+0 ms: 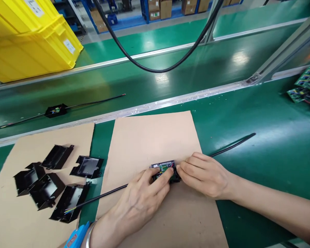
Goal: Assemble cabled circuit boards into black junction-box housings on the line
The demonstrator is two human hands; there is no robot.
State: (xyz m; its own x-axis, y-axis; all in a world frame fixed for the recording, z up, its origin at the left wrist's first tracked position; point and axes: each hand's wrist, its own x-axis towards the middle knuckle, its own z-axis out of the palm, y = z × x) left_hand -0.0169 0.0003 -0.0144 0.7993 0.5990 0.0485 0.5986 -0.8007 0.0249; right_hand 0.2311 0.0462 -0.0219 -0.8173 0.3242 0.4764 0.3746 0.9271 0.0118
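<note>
A small black plastic case (176, 179) with a green circuit board (164, 167) inside lies on a cardboard sheet (155, 137). My left hand (146, 198) grips the case, its index finger and thumb pressing over the board. At the case's right end, the fingers of my right hand (205, 175) are pinched together around the black cable (232, 146), which comes out beyond the hand; their exact grip is hidden. Another black cable (105, 194) runs left from under my left hand and ends in bare coloured wires.
Several empty black cases (58, 156) lie on the left cardboard sheet (5, 213). A wired case (56, 110) sits on the green surface behind the metal rail (170, 100). Yellow crates (33, 51) stand back left, circuit boards (308, 82) far right. A black cable (157, 71) hangs overhead.
</note>
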